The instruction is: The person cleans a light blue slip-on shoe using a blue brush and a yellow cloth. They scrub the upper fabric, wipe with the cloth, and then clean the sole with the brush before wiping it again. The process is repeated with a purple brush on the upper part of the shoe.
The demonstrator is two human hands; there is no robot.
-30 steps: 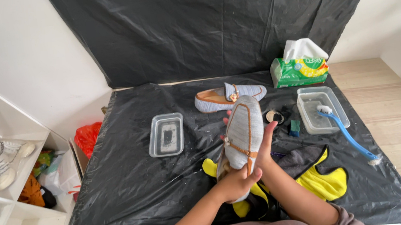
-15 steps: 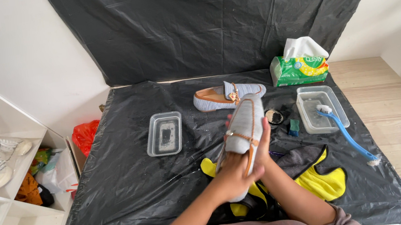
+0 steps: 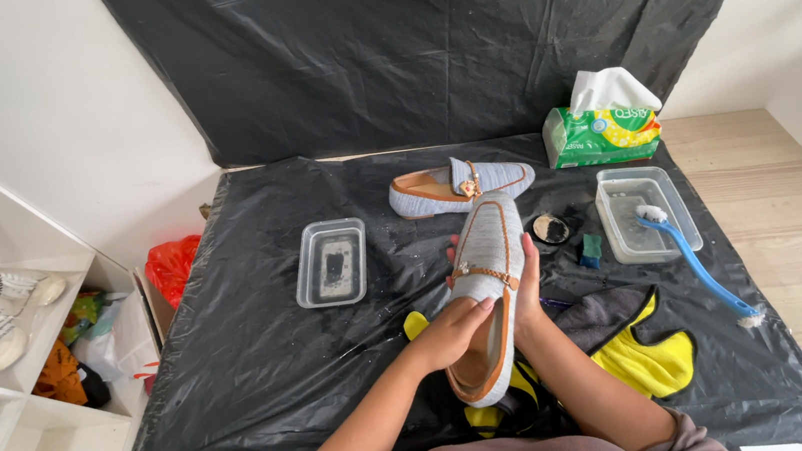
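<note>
The grey loafer (image 3: 487, 291) is up off the black-sheeted worktop (image 3: 267, 372), held over its near edge, toe pointing to the far side and the tan-lined opening facing the camera. The left hand (image 3: 452, 334) is pressed into the shoe, fingers curled down on the vamp and reaching into the opening, thumb side clamped against the left wall. The right hand (image 3: 527, 287) cups the loafer from the right, fingers wrapped up along its side and gripping tight, so both hands are closed on the shoe.

Behind it, toward the far edge, the matching second loafer (image 3: 462, 186) lies on its sole, crosswise. Left of centre sits a clear plastic tub (image 3: 331, 264) with something dark inside. On the right, another clear tub (image 3: 646, 213) carries the head of a blue-handled brush (image 3: 698, 267), whose handle runs down toward the right edge. Between that tub and the held shoe there's a small round tin (image 3: 550, 229) and a little green block (image 3: 590, 250). A yellow and grey cloth (image 3: 642, 349) is spread under the right forearm. A green tissue pack (image 3: 601, 127) stands at the far right corner.
</note>
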